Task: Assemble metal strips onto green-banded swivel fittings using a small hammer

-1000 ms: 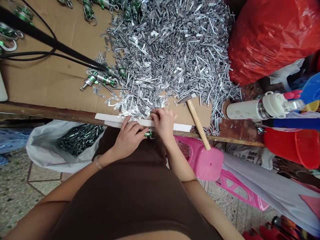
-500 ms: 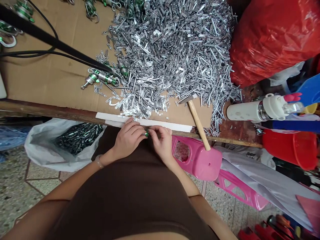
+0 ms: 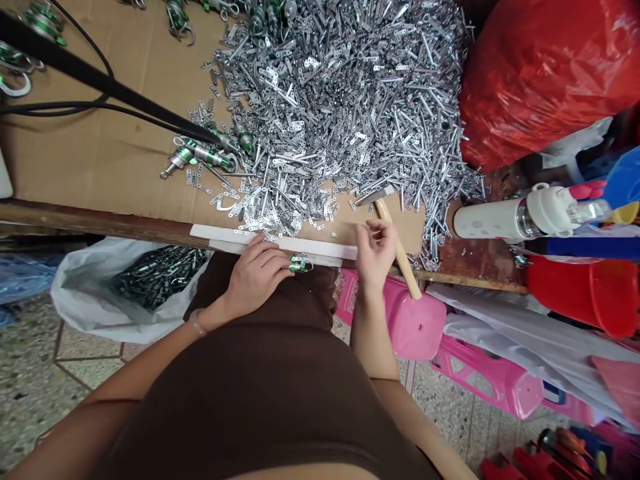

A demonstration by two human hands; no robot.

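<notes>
At the table's front edge, my left hand (image 3: 257, 275) is closed on a small green and silver metal hook piece (image 3: 299, 265), whose right end sticks out past the fingertips. My right hand (image 3: 376, 252) is above the edge, beside the wooden handle of a hammer (image 3: 403, 263). Its fingers are half curled and slightly blurred, with the thumb apart, and I see nothing held in them. The hammer lies with its head on the cardboard (image 3: 414, 230) and its handle over the edge. A white strip (image 3: 320, 249) runs along the edge under the hands.
A large heap of small metal plates and pins (image 3: 345, 113) covers the table's middle. Green and silver hook pieces (image 3: 207, 155) lie left of it. A black bar (image 3: 125, 87) crosses the left. At right are a red bag (image 3: 550, 80) and white bottle (image 3: 493, 219); below, a pink stool (image 3: 417, 327).
My right hand has left the hook piece and moved right to the hammer handle. My left hand stays in place, and more of the hook piece now shows.
</notes>
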